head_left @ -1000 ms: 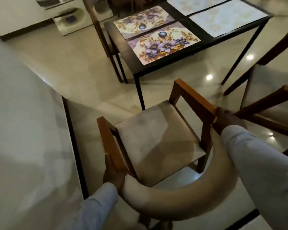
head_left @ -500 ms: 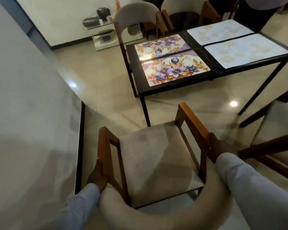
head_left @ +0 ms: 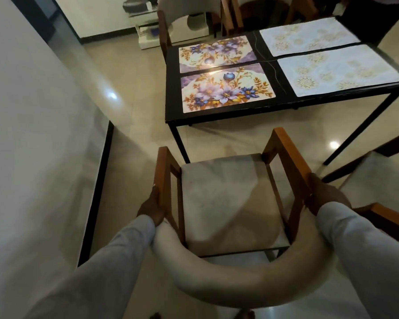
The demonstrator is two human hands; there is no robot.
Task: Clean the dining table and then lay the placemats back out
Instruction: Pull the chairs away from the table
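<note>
A black dining table (head_left: 217,113) stands ahead with several placemats on it. Two floral purple placemats (head_left: 226,89) lie at its left end, two white ones with gold medallions (head_left: 339,70) to their right. In front of me is a wooden armchair (head_left: 230,203) with a pale seat and a curved padded back. My left hand (head_left: 153,206) grips the chair's left armrest near the back. My right hand (head_left: 325,194) grips the right armrest.
A white wall with a dark skirting (head_left: 97,192) runs along the left. Another wooden chair (head_left: 382,171) stands at the right, more chairs (head_left: 182,21) behind the table. A low white shelf unit (head_left: 148,35) sits by the far wall. Glossy tiled floor lies between chair and table.
The view has tilted up, bringing more of the table into sight. The chair has turned to face the table squarely, with both hands still holding its armrests.
</note>
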